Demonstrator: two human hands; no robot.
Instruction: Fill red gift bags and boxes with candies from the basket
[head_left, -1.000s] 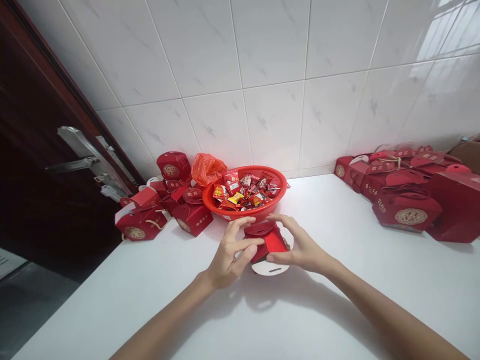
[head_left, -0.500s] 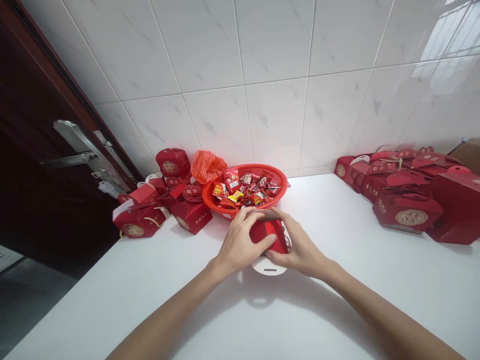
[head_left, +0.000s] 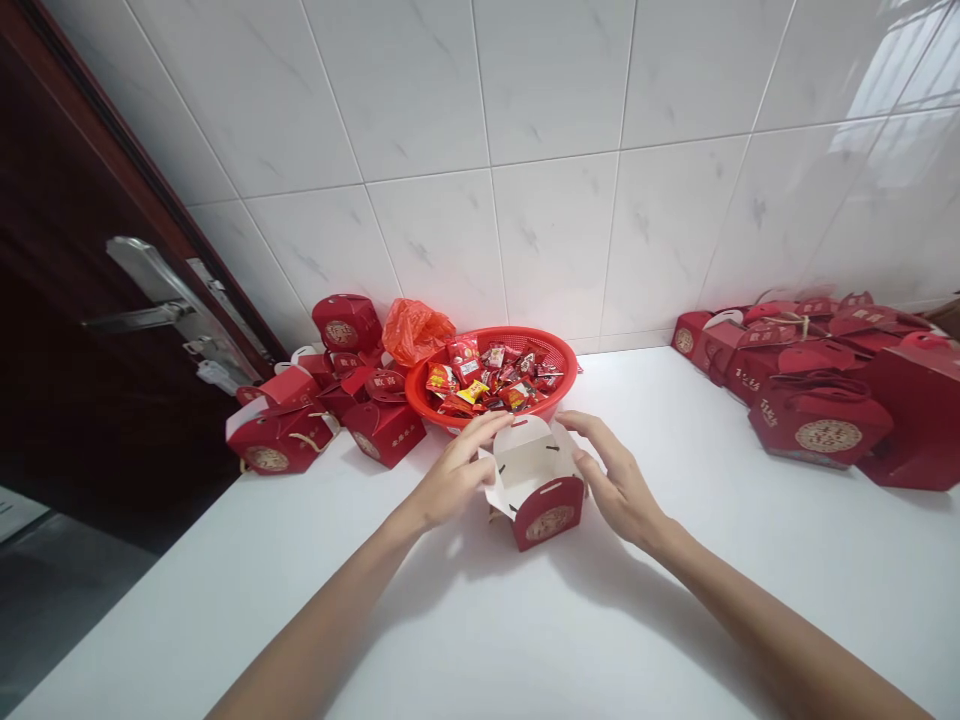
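Observation:
A small red gift box (head_left: 550,513) with a white inside and a round gold pattern stands on the white table before me, its top flaps spread and its inside bare. On its left side, my left hand (head_left: 455,477) holds a raised flap between thumb and fingers. My right hand (head_left: 616,482) is around the box's right flap, thumb near the rim and fingers reaching behind. Just behind the box, a red plastic basket (head_left: 568,372) holds many wrapped candies (head_left: 499,380).
Several red gift boxes (head_left: 277,440) cluster at the left by an orange-red plastic bag (head_left: 417,331). More red boxes (head_left: 821,420) are piled at the right. A tiled wall (head_left: 555,240) rises behind the table (head_left: 480,640), and a dark door (head_left: 67,300) with a metal handle is at left.
The box has turned and its top flaps are now spread, showing the white inside. My hands have moved apart to its two sides.

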